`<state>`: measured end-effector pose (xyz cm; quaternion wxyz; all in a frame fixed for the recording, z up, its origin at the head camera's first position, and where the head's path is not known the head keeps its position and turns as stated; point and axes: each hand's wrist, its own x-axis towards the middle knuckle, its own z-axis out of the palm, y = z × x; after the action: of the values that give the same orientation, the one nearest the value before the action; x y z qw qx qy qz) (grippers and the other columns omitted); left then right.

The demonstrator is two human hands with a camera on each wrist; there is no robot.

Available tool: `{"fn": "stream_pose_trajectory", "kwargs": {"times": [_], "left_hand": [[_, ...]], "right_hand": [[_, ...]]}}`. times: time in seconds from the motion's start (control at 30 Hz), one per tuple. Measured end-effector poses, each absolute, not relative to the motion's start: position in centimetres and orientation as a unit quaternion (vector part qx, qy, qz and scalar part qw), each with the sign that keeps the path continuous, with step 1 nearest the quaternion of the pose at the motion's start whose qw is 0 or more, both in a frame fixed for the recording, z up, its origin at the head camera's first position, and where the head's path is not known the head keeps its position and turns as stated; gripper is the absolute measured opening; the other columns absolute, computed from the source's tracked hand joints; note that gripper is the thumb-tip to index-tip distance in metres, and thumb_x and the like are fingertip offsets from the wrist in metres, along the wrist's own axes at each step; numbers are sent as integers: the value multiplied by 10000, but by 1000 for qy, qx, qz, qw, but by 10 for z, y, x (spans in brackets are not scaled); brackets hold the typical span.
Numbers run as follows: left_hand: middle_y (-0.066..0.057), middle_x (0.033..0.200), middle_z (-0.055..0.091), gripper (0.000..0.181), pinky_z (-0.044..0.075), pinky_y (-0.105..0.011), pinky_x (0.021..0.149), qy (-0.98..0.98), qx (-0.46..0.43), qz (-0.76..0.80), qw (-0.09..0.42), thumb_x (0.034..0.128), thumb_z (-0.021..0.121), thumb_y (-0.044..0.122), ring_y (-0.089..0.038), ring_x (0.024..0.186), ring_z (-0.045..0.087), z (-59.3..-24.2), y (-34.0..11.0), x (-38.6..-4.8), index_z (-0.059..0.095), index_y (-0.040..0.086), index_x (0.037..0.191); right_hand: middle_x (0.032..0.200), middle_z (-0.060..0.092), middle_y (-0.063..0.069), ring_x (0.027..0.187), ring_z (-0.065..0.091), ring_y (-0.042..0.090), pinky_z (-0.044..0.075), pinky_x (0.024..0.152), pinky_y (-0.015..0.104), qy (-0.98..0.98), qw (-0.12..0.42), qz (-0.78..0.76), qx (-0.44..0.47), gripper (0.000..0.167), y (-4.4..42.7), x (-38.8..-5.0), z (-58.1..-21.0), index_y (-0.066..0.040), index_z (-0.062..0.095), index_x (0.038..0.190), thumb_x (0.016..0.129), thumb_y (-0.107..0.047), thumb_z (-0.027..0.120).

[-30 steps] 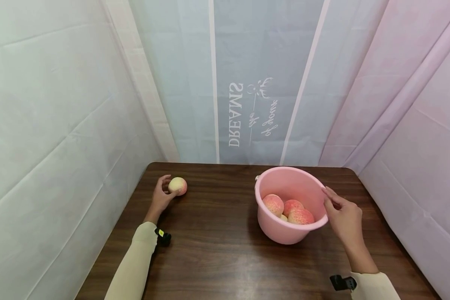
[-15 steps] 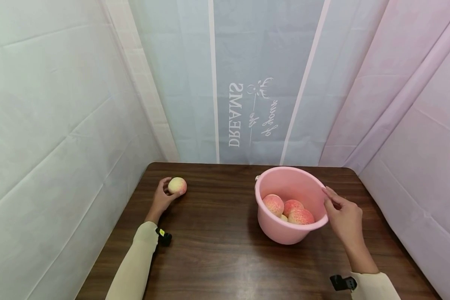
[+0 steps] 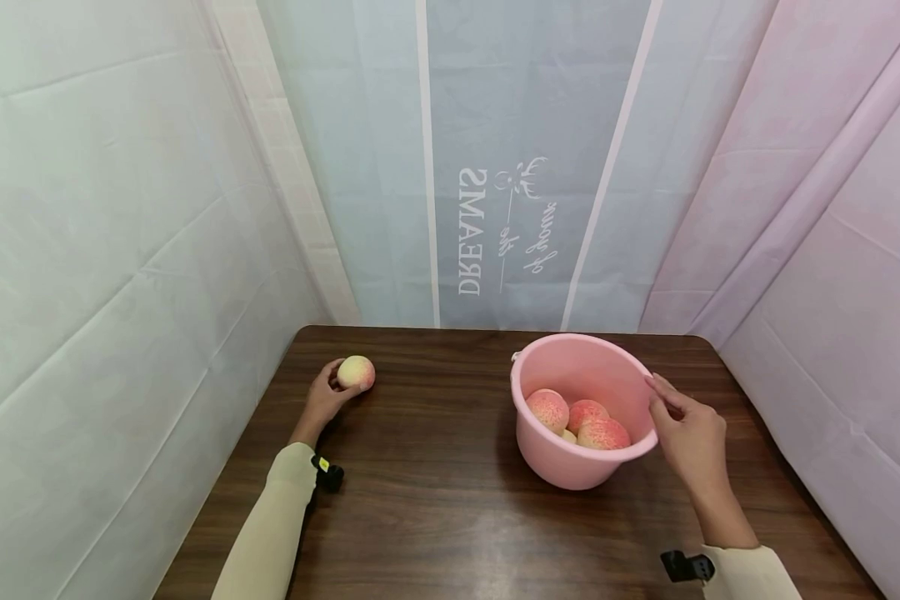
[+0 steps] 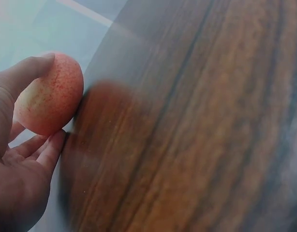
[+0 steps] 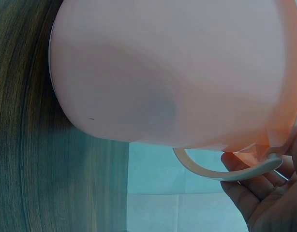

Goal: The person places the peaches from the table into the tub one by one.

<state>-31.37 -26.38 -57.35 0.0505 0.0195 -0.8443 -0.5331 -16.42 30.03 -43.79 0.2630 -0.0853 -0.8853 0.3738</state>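
Note:
A yellow and pink peach [image 3: 356, 372] is at the far left of the brown table, and my left hand [image 3: 322, 402] holds it between thumb and fingers. In the left wrist view the thumb lies across the peach [image 4: 54, 96], which is on or very close to the table top. On the right, a pink bucket [image 3: 566, 468] stands upright with several peaches [image 3: 603, 433] inside. My right hand [image 3: 692, 433] grips the bucket's right rim. Seen from the right wrist, its fingers [image 5: 245, 198] are by the white handle [image 5: 211, 172].
The dark wood-grain table [image 3: 420, 467] has rounded far corners. Pale cloth walls [image 3: 120, 250] enclose it on the left, back and right. A grey-blue back curtain [image 3: 525, 100] carries mirrored lettering.
My left fingers have closed slightly nearer round the peach, which has hardly moved. The right hand and bucket keep their places.

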Motion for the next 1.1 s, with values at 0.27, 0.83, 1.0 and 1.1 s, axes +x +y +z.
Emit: {"fn": "stream_pose_trajectory", "kwargs": {"times": [0.27,0.83,1.0,1.1], "left_hand": [[-225,1481,472,778,432,-478,1034,-848,20,-527,48,879,811,193,-359,1291,507,-573,-264,-314,399,23,1516],[-220,1411,532,774,455,-446,988,-841,22,-538,55,842,846,211,-338,1230,543,-577,-268,-314,450,14,1477],[-216,1404,540,770,455,-422,971,-838,24,-542,55,841,848,220,-328,1219,548,-576,-268,-313,457,17,1473],[-217,1403,539,772,455,-412,962,-837,28,-543,54,841,848,222,-330,1219,546,-575,-268,-310,456,19,1475]], "right_hand": [[1267,685,41,894,487,-223,415,628,36,-884,265,375,-87,294,299,-163,-436,-124,732,1246,966,-169,656],[1289,674,60,1115,659,326,407,610,38,-885,260,378,-81,307,300,-164,-438,-103,711,1271,980,-170,642],[1299,667,68,1120,657,328,420,600,38,-885,255,381,-81,312,299,-164,-438,-95,701,1281,983,-167,640],[1300,667,66,1121,659,326,423,602,36,-886,253,380,-82,313,300,-165,-440,-98,699,1283,984,-172,642]]}}
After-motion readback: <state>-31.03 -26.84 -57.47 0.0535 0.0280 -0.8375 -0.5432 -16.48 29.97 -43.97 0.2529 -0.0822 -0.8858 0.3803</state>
